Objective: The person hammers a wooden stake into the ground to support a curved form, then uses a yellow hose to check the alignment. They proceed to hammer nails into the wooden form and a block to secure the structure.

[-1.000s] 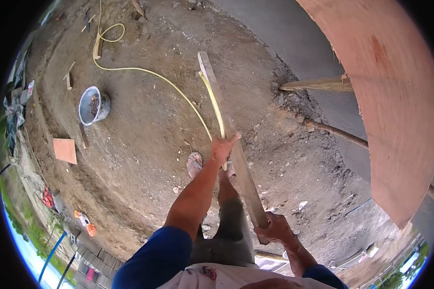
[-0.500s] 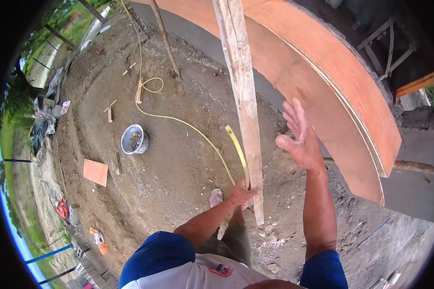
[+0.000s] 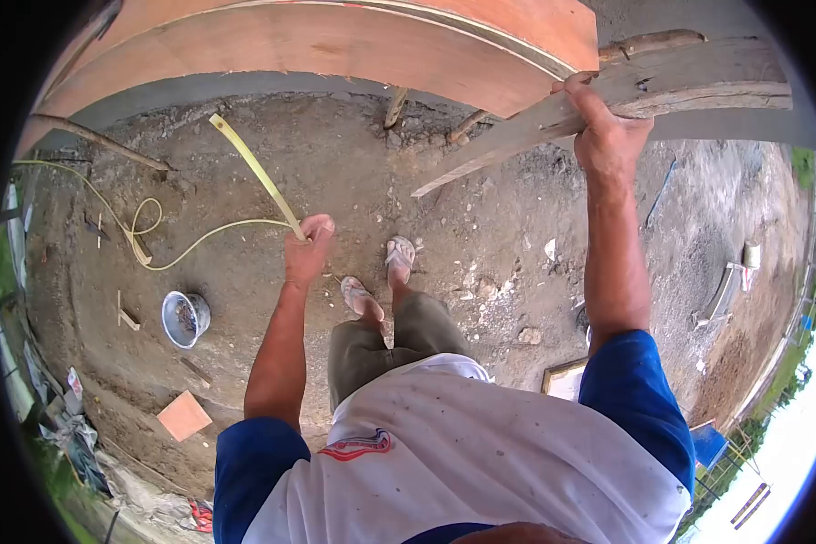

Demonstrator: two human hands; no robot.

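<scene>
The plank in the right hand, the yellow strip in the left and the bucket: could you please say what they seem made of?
The plank looks like rough, unpainted wood, with grain and splits along its edge. The yellow strip looks smooth, perhaps coated metal or plastic; it bends like measuring tape. The bucket looks like grey plastic, dull and smudged, though metal is possible.

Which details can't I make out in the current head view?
All in the head view:
- Right hand: some fingers, hidden behind the wooden board.
- Yellow tape: markings too small to read; its far run is lost at the dark left edge.
- Left hand: fingertips under the tape, hidden by the hand itself.
- Bucket: contents too small to identify.
- Curved panel: upper part cut off by the top edge.
</scene>
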